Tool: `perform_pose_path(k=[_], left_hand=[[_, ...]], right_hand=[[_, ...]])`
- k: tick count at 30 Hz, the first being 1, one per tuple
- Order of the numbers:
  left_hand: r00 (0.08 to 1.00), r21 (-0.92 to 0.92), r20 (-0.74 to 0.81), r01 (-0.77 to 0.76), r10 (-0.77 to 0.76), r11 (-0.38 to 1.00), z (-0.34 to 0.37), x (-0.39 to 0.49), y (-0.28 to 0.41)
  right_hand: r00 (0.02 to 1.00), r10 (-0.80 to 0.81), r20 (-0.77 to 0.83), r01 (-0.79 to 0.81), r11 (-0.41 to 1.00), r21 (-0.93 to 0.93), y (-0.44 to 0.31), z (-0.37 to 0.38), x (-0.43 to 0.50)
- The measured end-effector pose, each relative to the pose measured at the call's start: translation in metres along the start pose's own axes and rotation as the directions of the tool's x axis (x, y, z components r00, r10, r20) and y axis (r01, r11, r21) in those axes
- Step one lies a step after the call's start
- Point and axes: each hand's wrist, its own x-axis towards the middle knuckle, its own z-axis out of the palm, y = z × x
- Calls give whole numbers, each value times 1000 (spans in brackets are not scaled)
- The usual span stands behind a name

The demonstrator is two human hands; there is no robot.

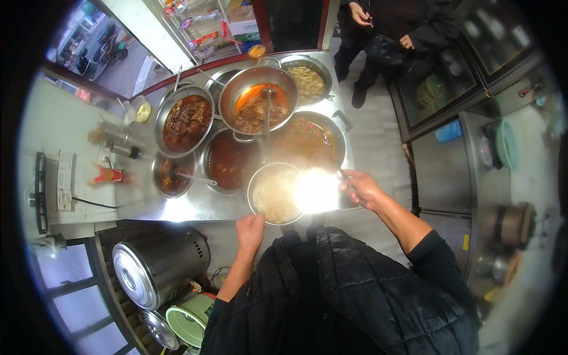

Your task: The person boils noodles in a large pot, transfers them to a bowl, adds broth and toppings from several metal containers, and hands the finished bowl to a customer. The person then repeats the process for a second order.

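Note:
My left hand point(250, 230) grips the near left rim of a round bowl point(277, 195) of pale noodles, close to the steel counter's front edge. To the right, my right hand point(361, 188) is closed around a dark handle point(341, 173) reaching towards a wide pan point(310, 137) of broth with red and green bits. Bright glare hides the area between bowl and right hand. Behind the bowl stands a pot of dark red broth point(233, 159). Farther back, a steel basin point(259, 104) holds meat in orange oil with a ladle point(268, 111) in it.
A basin of dark braised meat point(187, 122), a smaller pot with a spoon point(174, 175) and a pan of pale pieces point(306, 80) share the steel counter point(146, 204). Another person point(381, 40) stands beyond its right corner. A lidded steel drum point(164, 262) and a green bucket point(188, 321) are below left.

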Motion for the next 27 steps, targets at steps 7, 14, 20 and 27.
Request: perform_pose_path(k=[7,14,20,27], left_hand=[[999,-112,7,50,-50,992,-1,5,5],[999,-51,4,40,-40,998,1,13,11],[1000,-12,-6,10,-11,1000,1,18,10],[1000,-38,-7,22,-23,999,2,18,13]], right_hand=[[1000,16,-22,-14,995,98,-5,2,-18],[997,42,66,-53,980,191,-3,-8,-2],[999,43,29,-47,983,176,-2,-13,-3],[996,67,63,-72,994,87,-3,-11,-10]])
